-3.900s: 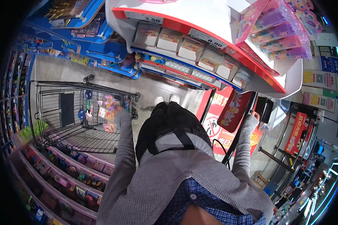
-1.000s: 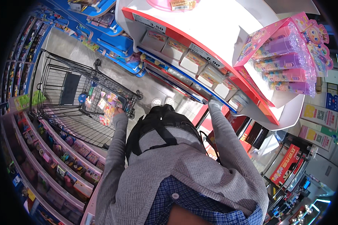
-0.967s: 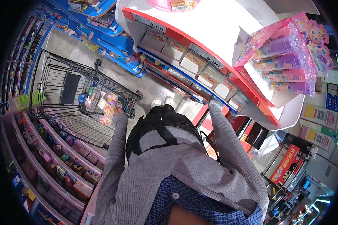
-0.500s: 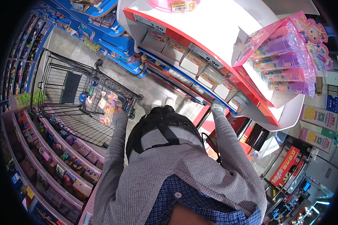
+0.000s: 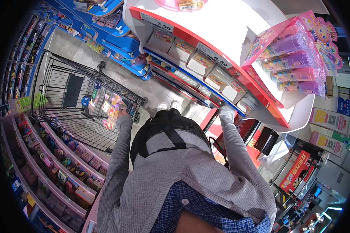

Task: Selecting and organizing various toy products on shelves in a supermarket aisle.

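Observation:
On the left, my left hand (image 5: 123, 113) is closed, its fingertips at the edge of a colourful flat package (image 5: 112, 113) beside the far end of a black wire shopping cart (image 5: 62, 112). More brightly printed packs (image 5: 93, 101) show through the cart's wires. My right hand (image 5: 224, 105) reaches in below the blue front edge of a white-and-red display shelf. Its fingers are hidden there, so what they touch cannot be seen. Just above it, clear boxes (image 5: 245, 105) with small packs stand in a row along the shelf.
A pink display box (image 5: 287, 58) of purple and pink tubes stands on the white counter (image 5: 221, 27). Curved pink shelves (image 5: 62, 155) full of small toys line the left. Blue racks (image 5: 120, 46) rise beyond the cart. A red sign (image 5: 297, 171) is at the right.
My right hand has shifted slightly up at the shelf's underside, its forearm a little straighter. My left hand and the cart look the same.

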### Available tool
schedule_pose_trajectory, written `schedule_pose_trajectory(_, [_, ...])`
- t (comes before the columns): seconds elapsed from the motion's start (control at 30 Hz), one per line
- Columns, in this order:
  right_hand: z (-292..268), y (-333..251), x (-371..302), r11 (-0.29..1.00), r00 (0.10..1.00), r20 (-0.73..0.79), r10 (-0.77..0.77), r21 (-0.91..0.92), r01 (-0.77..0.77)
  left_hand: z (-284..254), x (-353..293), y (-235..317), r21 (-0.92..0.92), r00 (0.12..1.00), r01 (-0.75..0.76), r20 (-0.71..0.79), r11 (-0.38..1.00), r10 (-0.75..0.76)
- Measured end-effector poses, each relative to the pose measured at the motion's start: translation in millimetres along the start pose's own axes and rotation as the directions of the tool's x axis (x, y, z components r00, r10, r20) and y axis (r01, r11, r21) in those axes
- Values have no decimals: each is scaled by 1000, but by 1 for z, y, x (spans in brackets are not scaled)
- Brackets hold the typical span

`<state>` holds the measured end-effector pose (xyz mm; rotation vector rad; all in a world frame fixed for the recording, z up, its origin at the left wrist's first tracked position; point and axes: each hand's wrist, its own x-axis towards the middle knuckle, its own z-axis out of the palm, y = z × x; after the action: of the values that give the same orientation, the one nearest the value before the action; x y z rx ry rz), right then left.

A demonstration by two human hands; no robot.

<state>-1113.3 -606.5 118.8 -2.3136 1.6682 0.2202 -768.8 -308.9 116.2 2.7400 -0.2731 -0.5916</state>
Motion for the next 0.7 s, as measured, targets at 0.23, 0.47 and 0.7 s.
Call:
schedule_pose_trajectory(0.23, [40,-1,-16,857,967,-103,232,492,-154,3,3,-3,42,1000,4,8,999,-4])
schedule_pose_trajectory(0.47, [46,-36,-34,-15,928,308,210,950,-312,11,11,-4,-262,977,-101,-209,960,45])
schedule_pose_trajectory(0.7, [-16,-85,-43,91,883,423,-205,906,-413,-6,-17,81,-734,861,-371,-44,568,506])
